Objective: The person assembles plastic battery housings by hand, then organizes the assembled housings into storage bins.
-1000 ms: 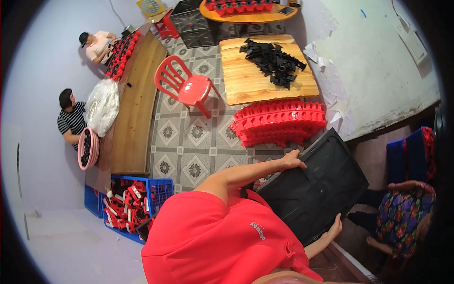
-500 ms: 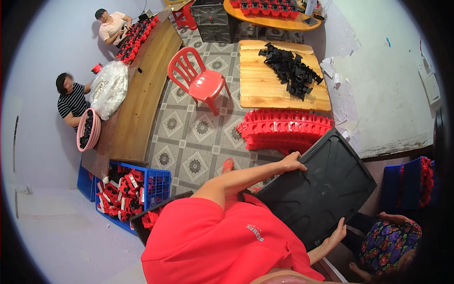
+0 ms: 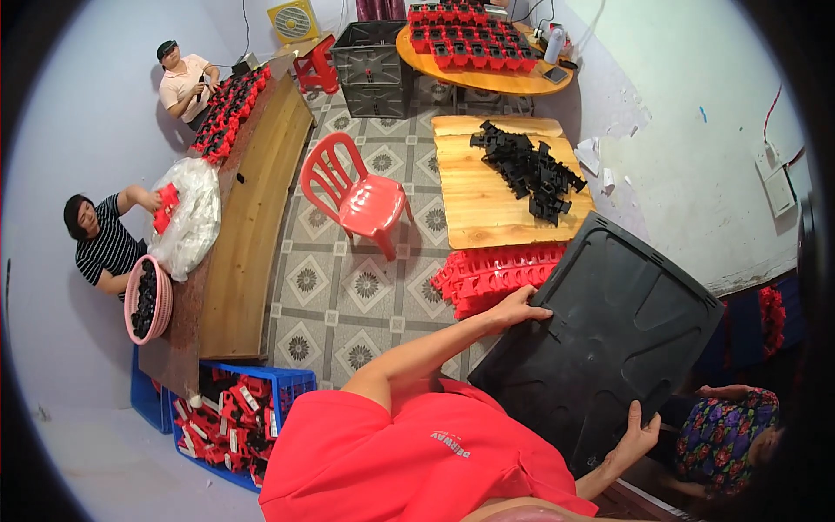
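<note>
I hold a large flat black plastic panel, tilted, in front of my red shirt. My left hand grips its upper left edge. My right hand grips its lower edge, thumb over the face. Just beyond the panel lies a stack of red plastic parts on the tiled floor. Behind that stands a low wooden table with a heap of black plastic pieces.
A red plastic chair stands mid-floor. Two people sit at a long wooden bench on the left with red parts, a clear bag and a pink basket. A blue crate of red parts is near my left. A person in a floral top sits at right.
The view has shifted, so the room appears lower in the picture. Both hands keep the same grip on the black panel, which sits a little higher and more upright.
</note>
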Tool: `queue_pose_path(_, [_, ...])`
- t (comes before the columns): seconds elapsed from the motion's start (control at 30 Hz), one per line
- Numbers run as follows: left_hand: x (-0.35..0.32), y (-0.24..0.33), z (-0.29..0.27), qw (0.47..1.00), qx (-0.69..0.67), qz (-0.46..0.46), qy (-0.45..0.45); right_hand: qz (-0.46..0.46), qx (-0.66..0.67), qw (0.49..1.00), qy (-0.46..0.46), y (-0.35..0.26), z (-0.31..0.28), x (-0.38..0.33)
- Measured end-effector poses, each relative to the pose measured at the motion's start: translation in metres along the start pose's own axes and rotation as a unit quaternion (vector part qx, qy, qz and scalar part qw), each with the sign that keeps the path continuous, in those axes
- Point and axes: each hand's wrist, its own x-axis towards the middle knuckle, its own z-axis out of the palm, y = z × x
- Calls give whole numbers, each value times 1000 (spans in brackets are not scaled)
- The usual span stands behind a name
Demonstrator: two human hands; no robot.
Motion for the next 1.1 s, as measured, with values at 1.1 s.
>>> queue_pose_path(1.1, [-370, -32, -402, 878, -208, 76, 424, -481, 13, 776, -407, -214, 482, -205])
